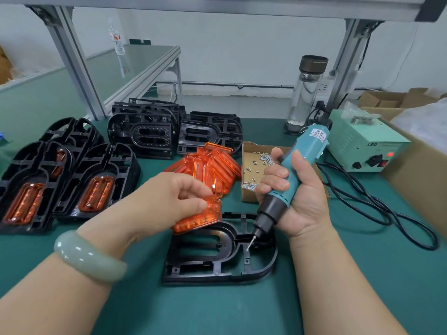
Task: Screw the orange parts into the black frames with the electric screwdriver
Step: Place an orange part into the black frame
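A green table [217, 310] carries one black frame [193, 278] lying flat closest to the person. The left hand [169, 197], with a pale green bracelet [84, 257] on its wrist, pinches an orange part [200, 220] between thumb and fingers and holds it tilted over the far left end of that frame. The right hand [295, 197] is wrapped tight round the electric screwdriver [290, 170], which slants down so that its bit, with a small screw at the tip, points into the frame's middle. Behind the hands lie a pile of orange parts [212, 163] and, just right of it, a cardboard box of screws [251, 170]. To the left stand finished frames [72, 184] with orange parts fitted. Farther back are stacked empty frames [174, 131], a glass bottle [307, 93] and a pale green power box [365, 146].
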{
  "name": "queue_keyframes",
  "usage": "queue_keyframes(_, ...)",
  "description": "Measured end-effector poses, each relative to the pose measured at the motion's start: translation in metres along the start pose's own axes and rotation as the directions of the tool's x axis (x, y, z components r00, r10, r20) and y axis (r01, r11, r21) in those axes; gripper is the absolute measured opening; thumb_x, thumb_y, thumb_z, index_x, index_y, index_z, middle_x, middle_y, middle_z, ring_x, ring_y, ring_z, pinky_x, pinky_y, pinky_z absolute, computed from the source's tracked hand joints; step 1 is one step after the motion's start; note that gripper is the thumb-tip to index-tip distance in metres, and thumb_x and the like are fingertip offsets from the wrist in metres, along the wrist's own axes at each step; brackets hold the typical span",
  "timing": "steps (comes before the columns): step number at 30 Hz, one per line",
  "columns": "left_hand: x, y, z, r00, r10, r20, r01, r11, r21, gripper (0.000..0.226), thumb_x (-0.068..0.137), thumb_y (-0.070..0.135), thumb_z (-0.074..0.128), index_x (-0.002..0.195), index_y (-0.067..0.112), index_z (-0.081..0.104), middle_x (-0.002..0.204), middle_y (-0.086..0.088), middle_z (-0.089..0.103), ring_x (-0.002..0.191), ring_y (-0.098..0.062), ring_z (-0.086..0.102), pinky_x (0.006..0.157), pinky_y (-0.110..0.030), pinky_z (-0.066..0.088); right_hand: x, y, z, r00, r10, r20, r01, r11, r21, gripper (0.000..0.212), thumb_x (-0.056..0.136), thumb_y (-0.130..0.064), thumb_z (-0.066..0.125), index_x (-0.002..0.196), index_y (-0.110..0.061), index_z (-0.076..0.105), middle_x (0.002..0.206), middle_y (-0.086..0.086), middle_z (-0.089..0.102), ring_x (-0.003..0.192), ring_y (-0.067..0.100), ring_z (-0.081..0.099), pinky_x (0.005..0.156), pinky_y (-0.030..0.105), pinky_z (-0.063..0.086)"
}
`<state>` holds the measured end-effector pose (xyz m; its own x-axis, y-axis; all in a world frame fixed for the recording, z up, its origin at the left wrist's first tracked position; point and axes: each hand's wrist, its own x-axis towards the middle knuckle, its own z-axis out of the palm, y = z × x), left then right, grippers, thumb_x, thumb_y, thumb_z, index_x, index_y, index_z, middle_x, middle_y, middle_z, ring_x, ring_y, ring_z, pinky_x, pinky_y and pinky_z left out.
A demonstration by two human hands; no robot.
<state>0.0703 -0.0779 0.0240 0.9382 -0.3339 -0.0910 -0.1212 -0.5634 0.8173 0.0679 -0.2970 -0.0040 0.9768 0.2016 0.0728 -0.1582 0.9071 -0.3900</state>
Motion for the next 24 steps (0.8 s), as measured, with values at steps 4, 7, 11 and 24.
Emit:
queue_keyframes(4,-0.010,0.000,0.015,0.998,0.055,0.036,-0.061,0.981,0.184,0.017,0.079,0.023,0.074,0.069,0.036,0.071,0.073,0.026,0.068,0.068,0.010,0.061,0.061,0.000,0.040,-0.001,0.000,0.001,0.998,-0.014,-0.057,0.011,0.999,-0.051,0.023,0.076,-0.030,0.073,0.090,-0.016,0.062,0.057,-0.008,0.044,0.040,0.003,0.045,0.049,0.020,0.048)
queue_keyframes(7,-0.012,-0.009,0.024,0.997,0.069,0.039,-0.076,0.970,0.229,0.021,0.079,0.027,0.074,0.065,0.043,0.069,0.078,0.023,0.066,0.078,0.010,0.058,0.066,-0.003,0.041,-0.001,0.001,0.002,0.997,-0.025,-0.068,0.021,0.998,-0.067,0.020,0.083,-0.036,0.056,0.092,-0.018,0.059,0.057,-0.010,0.044,0.041,0.002,0.044,0.049,0.018,0.047)
queue_keyframes(11,-0.012,-0.017,0.033,0.996,0.091,-0.026,-0.078,0.946,0.314,0.017,0.079,0.032,0.073,0.070,0.046,0.070,0.083,0.024,0.055,0.083,0.008,0.053,0.066,-0.005,0.036,-0.001,0.004,0.002,0.997,-0.022,-0.076,0.017,0.997,-0.074,0.021,0.083,-0.036,0.056,0.091,-0.017,0.059,0.056,-0.009,0.045,0.040,0.002,0.045,0.049,0.018,0.047)
queue_keyframes(24,-0.026,-0.031,0.047,0.912,0.280,-0.300,-0.130,0.890,0.438,0.010,0.073,0.034,0.077,0.082,0.031,0.075,0.083,0.017,0.050,0.088,-0.006,0.045,0.083,-0.027,0.037,-0.001,0.005,0.002,0.998,-0.025,-0.062,0.021,0.997,-0.075,0.020,0.083,-0.035,0.056,0.092,-0.017,0.059,0.057,-0.009,0.044,0.041,0.002,0.045,0.050,0.018,0.046)
